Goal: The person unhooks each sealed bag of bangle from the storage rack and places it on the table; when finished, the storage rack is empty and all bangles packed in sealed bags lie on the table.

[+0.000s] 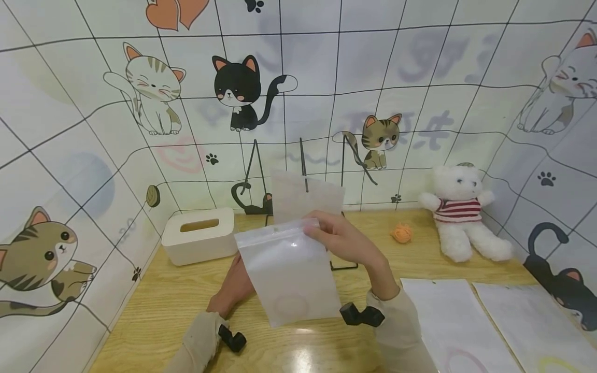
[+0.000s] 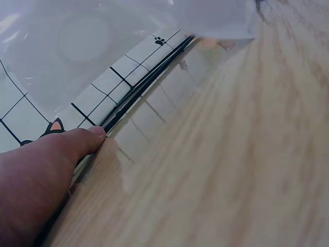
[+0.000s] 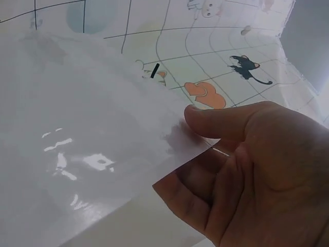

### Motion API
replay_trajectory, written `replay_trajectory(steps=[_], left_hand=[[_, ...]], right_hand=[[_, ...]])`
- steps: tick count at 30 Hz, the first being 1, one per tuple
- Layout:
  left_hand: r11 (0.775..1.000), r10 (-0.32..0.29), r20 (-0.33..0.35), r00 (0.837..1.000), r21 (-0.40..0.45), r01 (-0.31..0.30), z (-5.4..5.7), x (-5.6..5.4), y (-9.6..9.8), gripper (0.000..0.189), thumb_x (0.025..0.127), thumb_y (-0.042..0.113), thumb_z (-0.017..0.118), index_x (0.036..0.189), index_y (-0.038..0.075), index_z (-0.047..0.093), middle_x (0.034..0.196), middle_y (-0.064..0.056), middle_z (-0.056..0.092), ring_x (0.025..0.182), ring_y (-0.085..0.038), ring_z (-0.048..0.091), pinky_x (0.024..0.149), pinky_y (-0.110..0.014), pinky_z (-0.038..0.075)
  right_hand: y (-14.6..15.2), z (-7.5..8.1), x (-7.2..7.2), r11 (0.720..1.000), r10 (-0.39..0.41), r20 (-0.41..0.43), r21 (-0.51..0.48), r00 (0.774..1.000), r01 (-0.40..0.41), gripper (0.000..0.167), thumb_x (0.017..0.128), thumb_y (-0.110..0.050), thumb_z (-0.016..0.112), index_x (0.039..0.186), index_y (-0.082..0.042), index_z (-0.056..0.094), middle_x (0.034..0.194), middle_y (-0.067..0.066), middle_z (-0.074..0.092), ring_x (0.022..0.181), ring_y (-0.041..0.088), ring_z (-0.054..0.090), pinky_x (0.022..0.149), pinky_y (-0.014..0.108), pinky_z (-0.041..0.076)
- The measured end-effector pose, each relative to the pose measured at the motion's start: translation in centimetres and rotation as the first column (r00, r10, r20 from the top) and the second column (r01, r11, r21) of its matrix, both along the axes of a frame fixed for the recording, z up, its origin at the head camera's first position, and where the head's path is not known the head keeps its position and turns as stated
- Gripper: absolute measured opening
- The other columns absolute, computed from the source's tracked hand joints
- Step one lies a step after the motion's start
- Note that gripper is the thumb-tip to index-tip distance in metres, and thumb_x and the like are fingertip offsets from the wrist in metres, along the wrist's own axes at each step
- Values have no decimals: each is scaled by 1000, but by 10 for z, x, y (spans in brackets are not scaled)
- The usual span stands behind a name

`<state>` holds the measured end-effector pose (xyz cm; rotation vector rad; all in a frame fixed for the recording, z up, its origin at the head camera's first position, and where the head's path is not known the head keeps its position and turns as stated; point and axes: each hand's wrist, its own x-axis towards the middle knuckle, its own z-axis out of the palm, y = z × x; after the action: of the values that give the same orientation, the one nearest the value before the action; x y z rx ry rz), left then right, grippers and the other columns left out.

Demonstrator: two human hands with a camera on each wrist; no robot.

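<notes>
My right hand [image 1: 345,241] pinches the top right corner of a translucent zip bag [image 1: 294,280] between thumb and fingers. The bag hangs tilted above the table, and its zip strip runs along the top edge. Behind it, a similar pale bag [image 1: 303,199] hangs on a hook of a black wire rack. Low on the left, my left hand [image 1: 235,285] is partly covered by the front bag. In the left wrist view its thumb [image 2: 77,144] lies over a black bar of the wire rack [image 2: 139,91]; the other fingers are hidden.
A white tissue box [image 1: 200,246] stands at the back left. Further right are an orange yarn ball [image 1: 402,233] and a white teddy bear [image 1: 457,233] in a striped shirt. Two flat white sheets or bags [image 1: 452,321] lie at the front right. Cat-print walls [image 1: 308,67] enclose the wooden table.
</notes>
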<state>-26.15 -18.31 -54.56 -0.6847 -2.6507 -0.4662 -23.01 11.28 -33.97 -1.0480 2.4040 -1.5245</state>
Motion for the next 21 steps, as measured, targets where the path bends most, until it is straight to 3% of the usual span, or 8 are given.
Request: replay_trajectory(steps=[3,9,14,21], left_hand=[[1000,11,60,998,23,-12,1,-2,2,57,94,28,61,141,-2,52,147,-22,50,140,-37,43,116,-60,28],[994,25,151,988,100,-40,3,-5,4,63,94,43,61,149,15,48,156,-6,44,146,-27,38,119,-61,23],[992,37,175,984,111,-58,3,-6,4,64,92,38,59,150,13,47,155,-8,45,147,-29,37,121,-59,22],[992,41,190,981,110,-62,4,-5,5,68,90,41,60,149,10,48,155,-8,46,147,-30,37,122,-58,21]], right_hand=[[2,-2,-4,999,-26,-4,37,1000,26,21,106,-22,50,117,-12,65,88,8,64,64,18,54,56,25,48],[9,-6,-10,991,-101,-18,87,995,102,26,108,-27,46,113,-12,67,88,8,63,69,23,58,60,32,54],[16,-8,-13,983,-135,-6,124,991,135,23,106,-29,49,113,-14,66,94,6,66,72,23,59,62,41,57],[23,-15,-19,973,-104,37,211,994,93,18,103,-22,55,110,-10,67,91,7,61,73,20,56,59,38,56]])
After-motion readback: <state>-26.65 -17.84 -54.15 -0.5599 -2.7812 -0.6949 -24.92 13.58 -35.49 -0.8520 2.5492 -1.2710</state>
